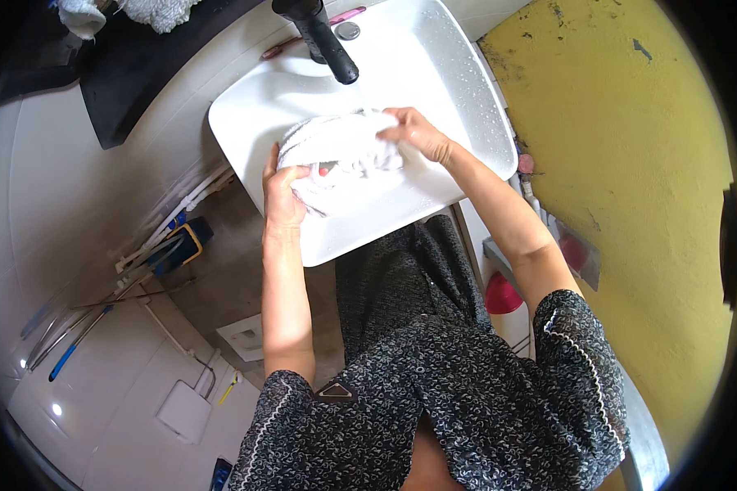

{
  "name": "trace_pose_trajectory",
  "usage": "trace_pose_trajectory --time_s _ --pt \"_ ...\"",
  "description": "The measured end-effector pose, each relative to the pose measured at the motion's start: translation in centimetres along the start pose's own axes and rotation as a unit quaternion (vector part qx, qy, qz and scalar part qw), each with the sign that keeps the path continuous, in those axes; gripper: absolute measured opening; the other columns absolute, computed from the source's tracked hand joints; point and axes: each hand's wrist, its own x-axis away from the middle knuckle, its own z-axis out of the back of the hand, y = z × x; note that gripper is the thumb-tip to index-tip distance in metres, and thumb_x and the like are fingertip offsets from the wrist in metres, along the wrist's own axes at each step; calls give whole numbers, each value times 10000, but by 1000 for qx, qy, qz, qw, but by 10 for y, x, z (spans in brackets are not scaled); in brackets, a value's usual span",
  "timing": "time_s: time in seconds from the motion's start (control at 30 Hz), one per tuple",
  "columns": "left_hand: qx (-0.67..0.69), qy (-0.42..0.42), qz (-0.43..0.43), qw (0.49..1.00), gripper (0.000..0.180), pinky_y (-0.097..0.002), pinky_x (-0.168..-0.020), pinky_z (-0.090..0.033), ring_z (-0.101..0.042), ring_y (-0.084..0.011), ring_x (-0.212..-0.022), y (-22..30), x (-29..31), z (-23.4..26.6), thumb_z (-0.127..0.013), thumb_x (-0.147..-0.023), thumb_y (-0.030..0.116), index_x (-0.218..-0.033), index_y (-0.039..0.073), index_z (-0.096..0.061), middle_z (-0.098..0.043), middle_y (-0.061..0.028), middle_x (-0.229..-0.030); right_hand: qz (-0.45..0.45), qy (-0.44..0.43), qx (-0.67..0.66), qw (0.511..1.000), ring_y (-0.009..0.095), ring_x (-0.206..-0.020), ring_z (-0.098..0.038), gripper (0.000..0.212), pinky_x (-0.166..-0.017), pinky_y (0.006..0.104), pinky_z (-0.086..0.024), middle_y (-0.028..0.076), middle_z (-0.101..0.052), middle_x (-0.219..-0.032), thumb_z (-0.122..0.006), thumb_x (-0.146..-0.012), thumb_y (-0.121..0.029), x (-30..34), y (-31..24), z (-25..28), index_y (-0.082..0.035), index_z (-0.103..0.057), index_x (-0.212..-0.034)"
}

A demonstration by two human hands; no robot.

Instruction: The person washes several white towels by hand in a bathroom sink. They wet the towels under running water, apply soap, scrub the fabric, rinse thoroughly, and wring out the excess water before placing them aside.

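A bundle of white cloth (332, 141) with rounded folds and a looser, crumpled right end is held over the white sink basin (246, 123). A small red spot shows on its lower side; overexposure hides much of its detail. My left hand (282, 195) grips the bundle's left end, thumb in front and fingers behind. At the upper right end, the curled fingers of my right hand (418, 135) hold the cloth, slightly blurred. Just above, a black faucet (336, 57) points down, and a thin stream of water falls onto or behind the cloth.
A pink-handled toothbrush-like item (280, 49) lies along the sink's back rim. White fluffy cloths (160, 12) sit on a dark shelf (131, 74) at upper left. A yellow wall (622, 139) stands at right. Below left are a dark bucket (176, 245) and pipes.
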Motion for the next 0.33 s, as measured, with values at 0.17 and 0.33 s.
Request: trace_pose_trajectory --time_s 0.17,0.33 --pt "103 42 92 989 581 -408 -871 -524 -570 -287 -1104 -53 -22 -19 -550 -864 258 -1362 -9 -413 -522 -151 -1303 34 106 -187 976 205 -799 -679 412 -731 303 -564 126 -666 -982 -675 -834 -156 -10 -9 -22 -89 -560 -1224" --pt "227 25 112 967 702 -363 -980 -451 -531 -255 -1162 -82 -53 -22 -518 -904 577 -1404 105 -382 -516 -98 -1304 318 168 287 888 368 -887 -646 367 -807 435 -511 162 -648 -996 -688 -824 -311 27 -5 -105 -93 -613 -1110"
